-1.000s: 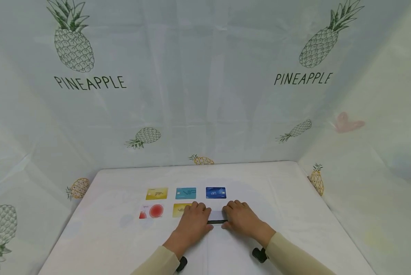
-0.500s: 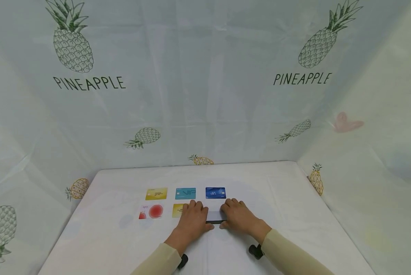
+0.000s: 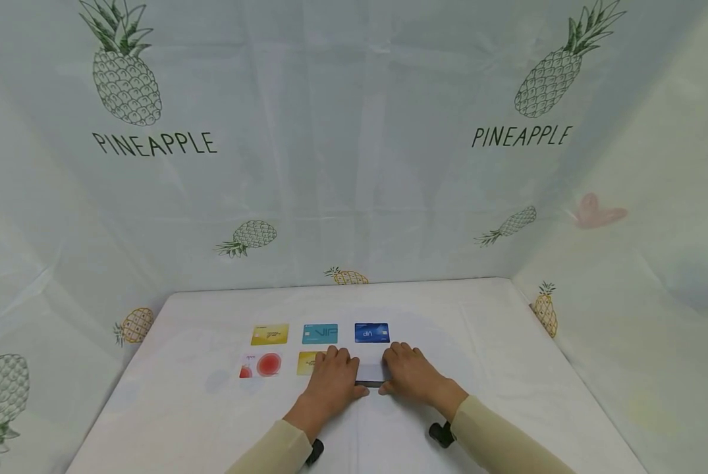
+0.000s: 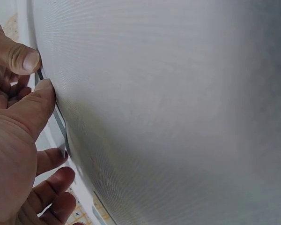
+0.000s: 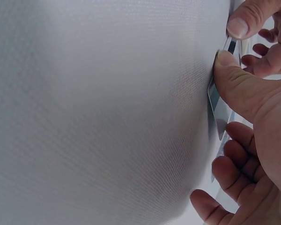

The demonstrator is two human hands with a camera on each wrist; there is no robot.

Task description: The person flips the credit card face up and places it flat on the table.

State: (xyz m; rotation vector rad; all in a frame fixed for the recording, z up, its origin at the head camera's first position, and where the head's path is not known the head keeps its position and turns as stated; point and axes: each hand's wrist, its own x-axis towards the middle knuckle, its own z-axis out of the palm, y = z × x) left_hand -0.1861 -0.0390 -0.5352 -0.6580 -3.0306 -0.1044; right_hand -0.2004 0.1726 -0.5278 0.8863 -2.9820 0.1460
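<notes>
Both hands are at a pale card with a dark stripe (image 3: 369,372) along its near edge, low over the white table. My left hand (image 3: 334,382) pinches its left end, thumb at the near edge and fingers beyond. At the right end my right hand (image 3: 415,374) does the same. In the right wrist view the card (image 5: 219,114) tilts a little, with a corner showing below the right thumb (image 5: 227,70). The left wrist view shows both thumb tips close together on the card's edge. The fingers hide both card ends in the head view.
Behind lies a row of a gold card (image 3: 269,334), a teal VIP card (image 3: 320,334) and a blue card (image 3: 372,332). Left of the hands are a white card with a red circle (image 3: 261,365) and a yellow card (image 3: 307,363), partly covered by the left hand.
Both hands and the card have shifted very slightly left since a second ago. The stripe looks greyer now, and the left hand covers more of the yellow card. The other cards stay put.
</notes>
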